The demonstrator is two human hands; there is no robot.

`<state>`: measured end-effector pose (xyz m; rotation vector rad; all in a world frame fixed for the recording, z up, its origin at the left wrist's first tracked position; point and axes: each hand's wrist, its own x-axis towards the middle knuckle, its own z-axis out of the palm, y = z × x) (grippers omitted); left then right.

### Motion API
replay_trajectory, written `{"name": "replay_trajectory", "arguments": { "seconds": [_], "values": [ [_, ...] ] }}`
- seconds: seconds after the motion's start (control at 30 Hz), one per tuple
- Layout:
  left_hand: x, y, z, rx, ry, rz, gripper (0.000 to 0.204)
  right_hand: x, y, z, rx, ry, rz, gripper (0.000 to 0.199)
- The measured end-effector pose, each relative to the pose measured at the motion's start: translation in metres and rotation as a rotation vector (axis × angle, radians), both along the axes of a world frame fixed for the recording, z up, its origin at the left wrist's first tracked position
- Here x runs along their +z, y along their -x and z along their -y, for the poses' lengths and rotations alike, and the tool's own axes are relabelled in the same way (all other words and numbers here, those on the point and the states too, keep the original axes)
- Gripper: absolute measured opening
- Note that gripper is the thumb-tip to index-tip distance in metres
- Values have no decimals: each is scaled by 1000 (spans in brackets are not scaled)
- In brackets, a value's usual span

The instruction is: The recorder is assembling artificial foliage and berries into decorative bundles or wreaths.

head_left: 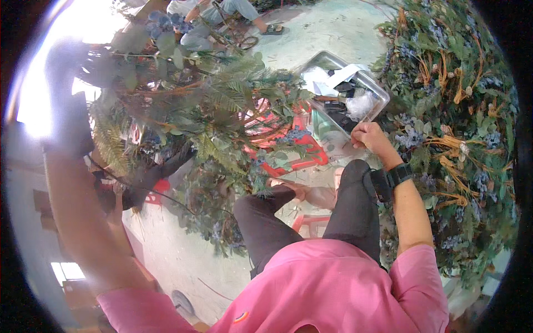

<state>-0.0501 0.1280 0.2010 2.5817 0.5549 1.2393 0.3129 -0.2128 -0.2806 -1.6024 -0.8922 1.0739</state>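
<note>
My right hand [371, 136] is beside the near corner of a clear plastic bin [383, 102], its fingers pinched together. Whatever they may hold is too small to make out. In the bin lie white paper strips [333, 80], dark pieces and a crumpled clear plastic bag [360, 104]. My left arm reaches up along the left side, and strong glare washes out my left hand [68, 66], so its fingers cannot be read. Nearest to it is a large bunch of artificial greenery [211, 105] with ferns, round leaves and blue flowers, spread over a red plastic stool [311, 158].
A tall heap of similar greenery [444, 122] with brown twig bundles fills the right side. Another person [205, 22] sits at the top left, one sandalled foot [273, 29] on the pale floor [327, 25]. My knees are close below the stool.
</note>
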Motion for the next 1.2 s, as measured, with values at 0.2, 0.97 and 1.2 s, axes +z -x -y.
{"name": "replay_trajectory", "arguments": {
  "seconds": [0.2, 0.97, 1.2],
  "values": [
    [-82, -19, -8, -48, 552, 225, 22, -15, 17, -9, 1, -55, -28, 16],
    [-105, -43, 11, 36, 363, 384, 23, 0, 148, -128, 31, -273, 904, 10],
    [-98, -18, -17, 68, 368, 377, 24, 0, 157, -150, -158, -287, 592, 22]
  ]
}}
